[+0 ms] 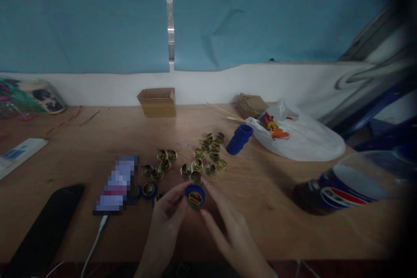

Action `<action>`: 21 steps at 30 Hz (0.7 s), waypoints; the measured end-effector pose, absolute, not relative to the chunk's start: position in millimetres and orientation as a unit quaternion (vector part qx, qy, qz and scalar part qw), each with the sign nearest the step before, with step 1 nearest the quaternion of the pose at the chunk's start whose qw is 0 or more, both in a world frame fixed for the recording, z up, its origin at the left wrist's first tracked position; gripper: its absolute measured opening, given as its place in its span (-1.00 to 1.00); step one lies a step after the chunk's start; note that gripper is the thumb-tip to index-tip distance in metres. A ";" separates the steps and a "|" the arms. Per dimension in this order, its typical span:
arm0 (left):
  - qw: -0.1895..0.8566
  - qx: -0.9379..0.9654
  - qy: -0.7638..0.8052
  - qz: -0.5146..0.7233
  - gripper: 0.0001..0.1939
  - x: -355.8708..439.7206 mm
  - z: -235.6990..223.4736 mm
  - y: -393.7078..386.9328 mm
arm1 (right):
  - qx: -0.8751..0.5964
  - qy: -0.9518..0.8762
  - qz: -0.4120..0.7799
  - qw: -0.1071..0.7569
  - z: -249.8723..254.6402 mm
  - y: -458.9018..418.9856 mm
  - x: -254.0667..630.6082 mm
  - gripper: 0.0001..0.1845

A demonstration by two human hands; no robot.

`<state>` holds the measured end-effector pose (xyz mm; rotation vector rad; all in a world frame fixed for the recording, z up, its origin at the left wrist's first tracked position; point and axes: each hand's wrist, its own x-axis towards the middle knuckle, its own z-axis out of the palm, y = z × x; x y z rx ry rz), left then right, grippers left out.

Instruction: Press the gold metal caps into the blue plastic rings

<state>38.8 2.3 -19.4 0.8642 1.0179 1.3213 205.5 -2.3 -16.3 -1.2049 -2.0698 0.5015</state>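
We pinch a blue-rimmed cap (195, 198) between left hand (167, 213) thumb and forefinger; our right hand (227, 218), fingers parted, flanks it.

The ring (194, 187) you hold is deep blue around a brassy gold piece (195, 201); the loose pieces (197, 165) before you are the same gold, and the stack (237, 141) matches your ring's blue. Your table (276, 234) is light brown. You face a teal sheet (97, 17) with a silvery strip (170, 21) over a white wall (114, 89). To your right, the cup (339, 191) is dark blue with a red, white and blue emblem; the bag (309, 137) is white, its packet (280, 134) orange. Your cable (97, 236) is white, the box (159, 107) brown.
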 end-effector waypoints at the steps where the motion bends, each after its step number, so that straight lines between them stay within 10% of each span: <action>1: 0.587 0.383 0.437 0.565 -0.70 39.3 -20.5 2.7 | -0.466 -0.785 0.212 0.348 -19.0 -3.0 204.8 -0.40; 21: 0.512 0.411 0.499 0.565 -0.81 40.3 -21.7 9.9 | -0.481 -0.698 0.306 0.432 -26.1 4.3 185.0 -0.66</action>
